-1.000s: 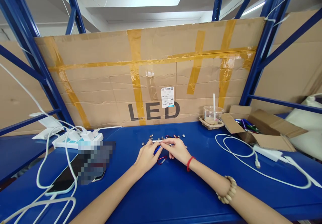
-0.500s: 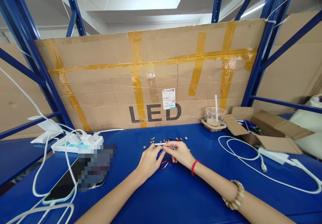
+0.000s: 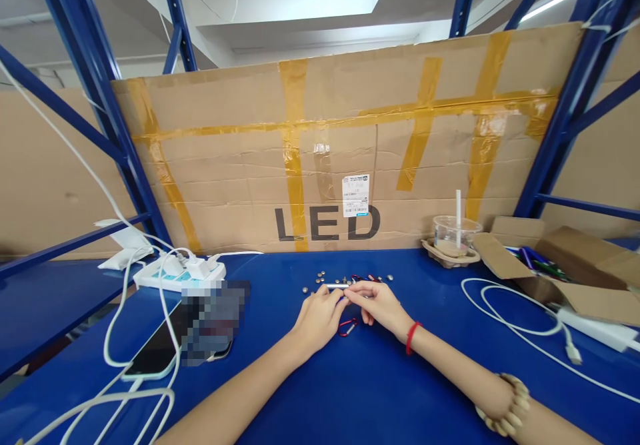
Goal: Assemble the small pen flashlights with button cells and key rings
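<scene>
My left hand (image 3: 320, 316) and my right hand (image 3: 377, 305) meet fingertip to fingertip above the blue tabletop. Both are closed in a pinch, and whatever sits between the fingers is too small or too hidden to name. A silvery rod-like piece (image 3: 336, 286) shows just beyond the left fingertips; I cannot tell whether they touch it. Below the joined fingers lies a red carabiner (image 3: 348, 327). Small round metal pieces (image 3: 321, 277) are scattered behind the hands, beside several dark red items (image 3: 373, 278) partly covered by the right hand.
A white power strip (image 3: 180, 273) with cables and a phone (image 3: 155, 342) lie at left. On the right stand a plastic cup (image 3: 455, 233) in a carton holder, an open cardboard box (image 3: 595, 298) with pens, and a looped white cable (image 3: 520, 330). A cardboard sheet (image 3: 240, 185) forms the back.
The view has swung left, so everything appears further right. A blue piece that showed under my left fingers is now hidden. The hands stay joined.
</scene>
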Available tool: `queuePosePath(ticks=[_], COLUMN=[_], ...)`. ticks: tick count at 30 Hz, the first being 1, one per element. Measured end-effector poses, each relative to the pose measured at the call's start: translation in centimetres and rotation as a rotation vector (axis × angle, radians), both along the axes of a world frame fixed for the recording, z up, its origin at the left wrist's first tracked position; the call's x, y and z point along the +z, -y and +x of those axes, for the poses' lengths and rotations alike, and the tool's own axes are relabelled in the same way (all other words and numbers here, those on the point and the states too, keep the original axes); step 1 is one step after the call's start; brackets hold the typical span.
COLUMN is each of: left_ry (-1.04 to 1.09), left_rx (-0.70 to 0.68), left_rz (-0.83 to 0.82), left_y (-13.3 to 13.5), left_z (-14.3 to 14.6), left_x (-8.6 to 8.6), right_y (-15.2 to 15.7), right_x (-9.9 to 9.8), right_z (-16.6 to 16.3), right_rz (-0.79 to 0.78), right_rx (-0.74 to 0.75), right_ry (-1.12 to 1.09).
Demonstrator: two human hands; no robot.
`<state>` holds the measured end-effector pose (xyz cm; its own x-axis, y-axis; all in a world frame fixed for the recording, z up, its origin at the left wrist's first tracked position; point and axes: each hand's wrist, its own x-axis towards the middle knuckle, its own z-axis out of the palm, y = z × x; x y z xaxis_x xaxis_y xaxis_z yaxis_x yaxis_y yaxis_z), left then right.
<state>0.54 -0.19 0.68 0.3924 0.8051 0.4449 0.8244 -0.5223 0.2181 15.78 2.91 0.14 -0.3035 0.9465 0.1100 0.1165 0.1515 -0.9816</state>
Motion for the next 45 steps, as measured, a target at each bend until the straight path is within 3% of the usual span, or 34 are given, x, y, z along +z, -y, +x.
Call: queuePosePath(ticks=[6,18,27,45], left_ry=[-0.008,-0.047,-0.073,0.077], left_rx=[0.004,0.002,-0.011,-0.043], left_rz=[-0.009,-0.01,-0.035,-0.012], left_y=[0.0,0.0,-0.2,0.1], left_z=[-0.1,-0.2,-0.2,0.1], left_x=[-0.3,-0.1,-0.2,0.2], right_y=[0.2,0.5,0.7,0.5], right_x=[0.2,0.8,1.2,0.7], right_z=[-0.1,-0.3,-0.3,0.0], right_rz=[-0.087,-0.068,-0.083,-0.085], right_rx=[-0.009,0.019,0.05,0.057], right_ry=[0.02,0.104,0.041,-0.08])
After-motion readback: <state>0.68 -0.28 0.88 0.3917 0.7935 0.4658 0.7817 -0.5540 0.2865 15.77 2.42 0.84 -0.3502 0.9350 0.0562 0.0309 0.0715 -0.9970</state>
